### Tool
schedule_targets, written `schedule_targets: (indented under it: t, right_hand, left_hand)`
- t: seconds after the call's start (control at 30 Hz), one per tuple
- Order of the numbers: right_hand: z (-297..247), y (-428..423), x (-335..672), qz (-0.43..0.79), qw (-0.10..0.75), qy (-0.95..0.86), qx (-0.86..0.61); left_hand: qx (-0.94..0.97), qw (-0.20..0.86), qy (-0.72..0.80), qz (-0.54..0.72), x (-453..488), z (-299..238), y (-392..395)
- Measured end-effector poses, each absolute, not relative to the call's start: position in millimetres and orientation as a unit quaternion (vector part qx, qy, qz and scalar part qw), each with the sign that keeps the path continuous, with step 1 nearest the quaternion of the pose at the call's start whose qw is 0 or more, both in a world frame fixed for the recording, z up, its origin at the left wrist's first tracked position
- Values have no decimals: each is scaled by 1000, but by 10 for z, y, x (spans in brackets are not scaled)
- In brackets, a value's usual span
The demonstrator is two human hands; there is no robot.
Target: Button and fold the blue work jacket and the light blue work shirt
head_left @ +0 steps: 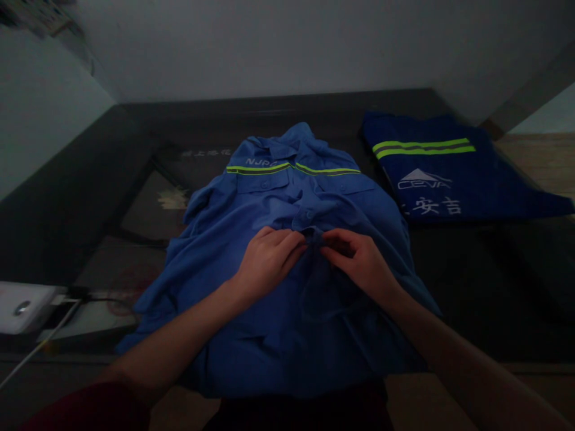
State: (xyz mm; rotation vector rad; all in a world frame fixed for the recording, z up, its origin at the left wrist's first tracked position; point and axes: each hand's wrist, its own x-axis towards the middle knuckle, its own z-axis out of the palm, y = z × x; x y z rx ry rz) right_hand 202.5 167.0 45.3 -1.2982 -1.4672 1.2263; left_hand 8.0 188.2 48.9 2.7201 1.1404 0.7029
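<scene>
A blue work shirt with yellow-green reflective stripes lies front up, its collar at the far end and its hem over the near table edge. Both hands meet at its front opening, about halfway down. My left hand pinches the left side of the front edge. Opposite it, my right hand pinches the other side, thumb and forefinger closed on the cloth. The fabric between the fingertips is bunched and dark; any button there is hidden. Above the hands, the upper front looks closed, and below them one flap is folded back.
A folded darker blue garment with reflective stripes and white lettering lies at the right on the dark table. At the left edge sits a white device with a cable. A wall rises behind the table.
</scene>
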Motion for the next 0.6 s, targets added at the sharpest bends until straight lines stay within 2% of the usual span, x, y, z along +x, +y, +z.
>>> schedule_targets:
  t: [0.3,0.6]
  right_hand:
    - [456,1674,2018,516,400,-562,-509]
    - [491,1643,1987,536,359,-567,-512]
  left_hand:
    - [903,35,366,223,88,493,1881]
    - [907,21,368,204,94,457,1880]
